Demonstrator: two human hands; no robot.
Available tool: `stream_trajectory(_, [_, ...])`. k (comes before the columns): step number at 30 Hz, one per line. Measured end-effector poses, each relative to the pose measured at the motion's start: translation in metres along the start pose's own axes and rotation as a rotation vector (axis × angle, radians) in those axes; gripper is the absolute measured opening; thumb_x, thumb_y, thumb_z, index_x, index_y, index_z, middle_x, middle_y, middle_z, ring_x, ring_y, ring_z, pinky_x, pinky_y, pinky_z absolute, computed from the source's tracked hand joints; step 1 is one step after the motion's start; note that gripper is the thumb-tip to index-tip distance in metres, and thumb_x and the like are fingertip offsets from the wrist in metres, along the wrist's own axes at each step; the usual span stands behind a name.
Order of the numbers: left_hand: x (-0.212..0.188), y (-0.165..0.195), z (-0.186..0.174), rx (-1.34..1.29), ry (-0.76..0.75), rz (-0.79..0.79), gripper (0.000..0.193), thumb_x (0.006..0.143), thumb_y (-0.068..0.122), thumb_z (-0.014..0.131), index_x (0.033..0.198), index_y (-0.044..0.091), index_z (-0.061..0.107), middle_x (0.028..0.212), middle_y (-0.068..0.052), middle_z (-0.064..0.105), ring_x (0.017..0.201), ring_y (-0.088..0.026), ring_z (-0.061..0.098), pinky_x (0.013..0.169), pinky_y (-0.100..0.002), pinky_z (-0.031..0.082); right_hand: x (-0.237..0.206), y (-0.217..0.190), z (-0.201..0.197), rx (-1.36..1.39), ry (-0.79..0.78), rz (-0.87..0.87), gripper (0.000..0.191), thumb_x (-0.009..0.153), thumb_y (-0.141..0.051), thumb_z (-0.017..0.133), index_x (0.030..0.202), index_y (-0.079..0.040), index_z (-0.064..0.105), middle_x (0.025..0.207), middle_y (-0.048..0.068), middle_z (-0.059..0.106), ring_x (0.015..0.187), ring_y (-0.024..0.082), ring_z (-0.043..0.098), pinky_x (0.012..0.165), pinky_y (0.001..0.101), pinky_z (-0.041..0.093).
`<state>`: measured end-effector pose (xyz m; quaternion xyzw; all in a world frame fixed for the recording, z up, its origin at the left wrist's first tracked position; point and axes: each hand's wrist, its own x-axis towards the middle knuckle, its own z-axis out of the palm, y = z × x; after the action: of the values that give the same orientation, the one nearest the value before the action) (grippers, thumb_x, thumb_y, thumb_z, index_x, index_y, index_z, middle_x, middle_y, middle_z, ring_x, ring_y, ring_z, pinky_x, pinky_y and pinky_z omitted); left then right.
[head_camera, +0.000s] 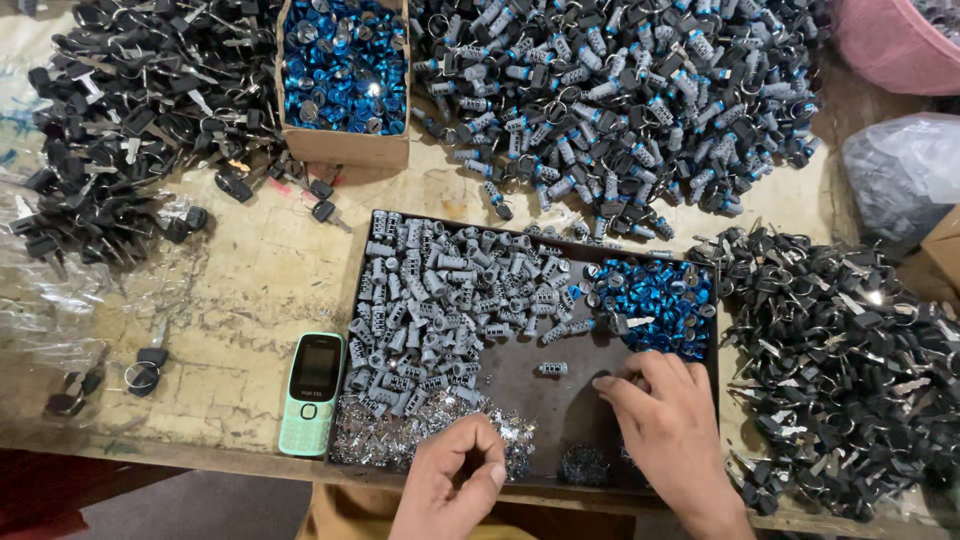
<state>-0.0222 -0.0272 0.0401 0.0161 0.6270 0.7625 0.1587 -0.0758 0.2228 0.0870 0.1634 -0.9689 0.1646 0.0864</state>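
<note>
Grey lock cylinders (440, 300) are filling the tray's (560, 400) nine-o'clock half. The left hand (455, 485) is pinching something small, apparently mid-assembly; the right hand (665, 425), fingers spread, is resting near blue rings (655, 295) at two o'clock, likely needed next.

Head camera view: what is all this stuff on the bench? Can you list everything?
Tray: one, dark, bench centre.
Grey cylinders: a heap, tray's left part.
Blue rings: a heap, tray's right corner.
Small silver bits: a pile, tray's near edge.
Cardboard box: one, brown, blue rings inside, far centre.
Blue-capped cylinders: large heap, far right.
Black-headed keys: heaps, right and far left.
Phone: one, mint green, left of tray.
Pink basin: top right corner.
Left hand: pinching over silver bits.
Right hand: flat on tray.
</note>
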Motion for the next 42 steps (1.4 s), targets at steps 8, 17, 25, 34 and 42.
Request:
stream_trajectory(8, [0.001, 0.003, 0.014, -0.137, -0.024, -0.062, 0.010, 0.091, 0.003, 0.070, 0.085, 0.003, 0.061, 0.080, 0.002, 0.057, 0.073, -0.004, 0.048, 0.064, -0.024, 0.039, -0.026, -0.032, 0.009, 0.470, 0.115, 0.186, 0.012, 0.083, -0.006, 0.072, 0.093, -0.004, 0.065, 0.097, 0.010, 0.068, 0.093, 0.022, 0.067, 0.081, 0.0328, 0.054])
stream_trajectory(17, [-0.002, 0.001, 0.011, -0.416, -0.117, -0.263, 0.007, 0.094, 0.004, 0.067, 0.090, 0.004, 0.061, 0.077, 0.003, 0.054, 0.070, -0.004, 0.048, 0.063, -0.022, 0.039, -0.073, -0.078, 0.050, 1.078, 0.205, 0.367, 0.002, 0.095, -0.002, 0.066, 0.095, -0.001, 0.068, 0.099, 0.018, 0.068, 0.090, 0.018, 0.071, 0.080, 0.0304, 0.058])
stream_trajectory(25, [-0.005, 0.012, 0.012, -0.422, -0.094, -0.261, 0.009, 0.096, 0.007, 0.069, 0.091, 0.003, 0.062, 0.078, 0.003, 0.059, 0.068, -0.003, 0.052, 0.060, -0.021, 0.042, -0.053, -0.088, 0.033, 0.736, 0.285, 0.172, 0.009, 0.088, -0.003, 0.073, 0.094, -0.006, 0.067, 0.090, 0.010, 0.072, 0.078, 0.015, 0.073, 0.069, 0.0263, 0.058])
stream_trajectory(34, [-0.016, 0.014, 0.002, -0.501, -0.135, -0.357, 0.011, 0.097, 0.011, 0.071, 0.094, 0.004, 0.062, 0.067, 0.001, 0.057, 0.049, -0.004, 0.049, 0.043, -0.021, 0.036, -0.071, -0.075, 0.039, 0.865, 0.145, 0.185, 0.011, 0.086, 0.000, 0.076, 0.095, -0.004, 0.073, 0.092, 0.011, 0.074, 0.080, 0.017, 0.074, 0.065, 0.0268, 0.061])
stream_trajectory(42, [-0.019, 0.007, 0.006, -0.498, -0.136, -0.391, 0.010, 0.098, 0.008, 0.068, 0.094, 0.004, 0.059, 0.067, 0.002, 0.055, 0.049, -0.002, 0.045, 0.043, -0.021, 0.033, -0.090, -0.058, 0.054, 1.328, 0.024, 0.417, 0.013, 0.088, 0.012, 0.068, 0.100, 0.011, 0.070, 0.100, 0.019, 0.068, 0.092, 0.019, 0.070, 0.081, 0.0309, 0.059])
